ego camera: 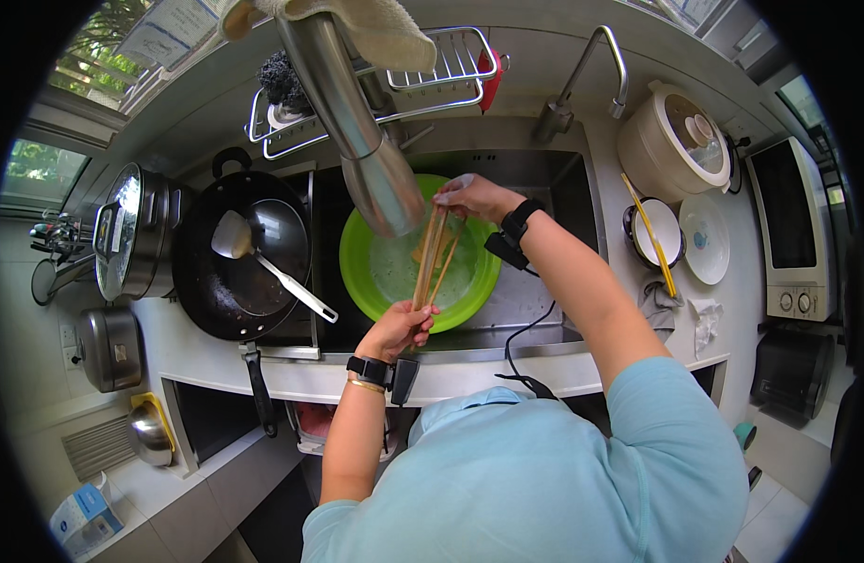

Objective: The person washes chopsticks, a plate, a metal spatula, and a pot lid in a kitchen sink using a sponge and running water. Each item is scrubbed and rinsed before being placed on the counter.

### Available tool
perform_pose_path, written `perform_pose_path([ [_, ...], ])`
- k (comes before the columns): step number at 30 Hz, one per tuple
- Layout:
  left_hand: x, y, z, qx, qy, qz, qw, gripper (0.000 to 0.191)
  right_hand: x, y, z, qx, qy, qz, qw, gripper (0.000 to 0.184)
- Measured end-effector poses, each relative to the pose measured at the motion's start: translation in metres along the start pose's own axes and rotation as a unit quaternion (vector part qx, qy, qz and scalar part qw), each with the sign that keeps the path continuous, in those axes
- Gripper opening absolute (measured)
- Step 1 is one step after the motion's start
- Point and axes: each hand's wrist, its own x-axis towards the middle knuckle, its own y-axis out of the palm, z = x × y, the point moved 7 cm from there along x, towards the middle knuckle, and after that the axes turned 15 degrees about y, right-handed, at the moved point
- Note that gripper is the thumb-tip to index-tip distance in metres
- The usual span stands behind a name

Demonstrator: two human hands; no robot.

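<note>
Over a green plastic basin (358,299) in the sink, my left hand (398,328) grips the near end of a bundle of wooden chopsticks (427,260). My right hand (468,196) holds the far end of the same bundle. One chopstick (449,262) splays out to the right of the others. Cloudy, sudsy water (393,271) fills the basin's lower part. Behind the chopsticks shows something yellowish (426,248), partly hidden, which I cannot name for sure. The wide metal faucet (382,183) hangs above the basin's left side, close to my right hand.
Left of the basin lies a black wok (192,281) with a spatula (285,281) across it. A steel pot (139,232) stands farther left. A slim faucet (601,63), a beige cooker (650,141), a bowl (655,218) and a plate (706,243) are to the right. A metal rack (439,77) sits behind.
</note>
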Motion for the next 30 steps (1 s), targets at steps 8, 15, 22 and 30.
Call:
perform_pose_path([
  [8,0.011,-0.024,0.018,-0.075,-0.015,-0.060,0.995,0.009,-0.024,-0.006,0.018,-0.042,-0.008,-0.047,0.998,0.016],
  [15,0.028,-0.053,0.045,-0.252,-0.037,-0.139,0.957,0.009,-0.048,-0.004,0.028,-0.078,-0.035,-0.112,0.990,0.015],
  [22,0.045,-0.011,0.026,-0.453,0.015,-0.164,0.876,0.050,-0.075,0.049,0.025,-0.290,-0.225,-0.247,0.897,0.014],
  [30,0.075,0.000,0.012,-0.417,0.030,0.022,0.908,0.029,-0.081,0.126,-0.033,-0.429,-0.218,-0.055,0.875,0.016],
])
